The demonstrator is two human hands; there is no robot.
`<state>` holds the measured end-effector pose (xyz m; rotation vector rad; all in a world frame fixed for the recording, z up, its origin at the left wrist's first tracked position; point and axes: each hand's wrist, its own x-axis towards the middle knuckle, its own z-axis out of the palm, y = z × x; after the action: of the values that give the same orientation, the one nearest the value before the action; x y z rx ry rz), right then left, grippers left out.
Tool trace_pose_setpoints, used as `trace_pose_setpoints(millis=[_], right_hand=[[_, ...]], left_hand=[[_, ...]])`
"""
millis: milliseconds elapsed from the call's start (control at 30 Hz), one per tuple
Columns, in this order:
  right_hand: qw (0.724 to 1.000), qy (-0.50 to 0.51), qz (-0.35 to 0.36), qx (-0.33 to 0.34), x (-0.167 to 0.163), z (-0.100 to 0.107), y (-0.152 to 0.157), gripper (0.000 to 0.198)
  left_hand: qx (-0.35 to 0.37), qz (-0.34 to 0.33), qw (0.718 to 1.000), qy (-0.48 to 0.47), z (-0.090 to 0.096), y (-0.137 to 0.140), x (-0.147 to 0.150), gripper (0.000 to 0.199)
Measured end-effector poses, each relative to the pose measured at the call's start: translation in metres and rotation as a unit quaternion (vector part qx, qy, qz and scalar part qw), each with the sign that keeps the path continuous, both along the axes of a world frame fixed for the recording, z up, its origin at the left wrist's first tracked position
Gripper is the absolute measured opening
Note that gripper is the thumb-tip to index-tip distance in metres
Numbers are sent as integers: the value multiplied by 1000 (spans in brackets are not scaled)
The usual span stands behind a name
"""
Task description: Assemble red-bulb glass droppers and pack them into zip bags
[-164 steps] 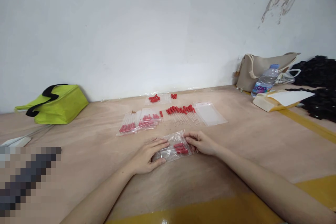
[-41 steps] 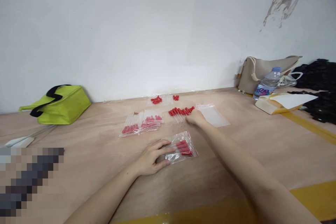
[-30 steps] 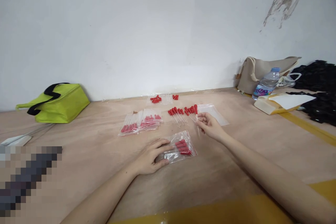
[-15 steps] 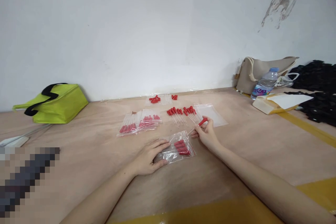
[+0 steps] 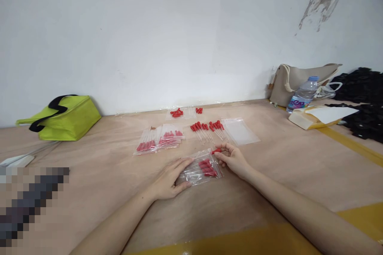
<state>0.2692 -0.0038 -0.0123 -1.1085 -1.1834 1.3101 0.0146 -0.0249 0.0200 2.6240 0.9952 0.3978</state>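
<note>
A clear zip bag [image 5: 191,175] lies flat in front of me, its open end to the right. Inside it are several glass droppers with red rubber bulbs [image 5: 207,168]. My left hand [image 5: 172,179] rests on the bag's left end, fingers stretched out and thumb apart along the near edge. At the bag's mouth my right hand [image 5: 230,159] pinches a single dropper [image 5: 216,151] by its red bulb. That dropper's glass tube points left, into or over the bag; I cannot tell which.
Loose droppers [image 5: 200,127] lie beyond the bag, beside an unfilled zip bag [image 5: 242,132]. Filled bags [image 5: 146,143] lie to the left. Loose red bulbs [image 5: 177,113] sit near the wall. A green bag [image 5: 70,117] stands left; a water bottle [image 5: 303,93] stands right.
My right hand has moved left and nearer, bringing the dropper down to the bag's mouth; its tube now reaches over or into the bag. My left hand has stayed put.
</note>
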Motion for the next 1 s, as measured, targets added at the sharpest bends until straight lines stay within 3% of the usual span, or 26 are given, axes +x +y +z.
trace_pose_setpoints(millis=[200, 467, 600, 767, 867, 1000], right_hand=[[993, -76, 89, -10, 0, 1, -1, 32], [987, -96, 123, -31, -8, 4, 10, 28], [990, -107, 81, -41, -14, -2, 16, 25], [990, -141, 24, 14, -20, -13, 22, 19], [991, -121, 57, -3, -17, -6, 21, 18], [991, -120, -8, -51, -3, 12, 13, 22]], left_hand=[[7, -1, 1000, 4, 0, 0, 0, 59], [8, 1, 1000, 2, 3, -1, 1, 58], [8, 3, 1000, 8, 3, -1, 1, 58], [13, -11, 1000, 11, 2, 0, 1, 55], [10, -13, 1000, 13, 1, 0, 0, 52], [9, -15, 1000, 5, 0, 1, 0, 50]])
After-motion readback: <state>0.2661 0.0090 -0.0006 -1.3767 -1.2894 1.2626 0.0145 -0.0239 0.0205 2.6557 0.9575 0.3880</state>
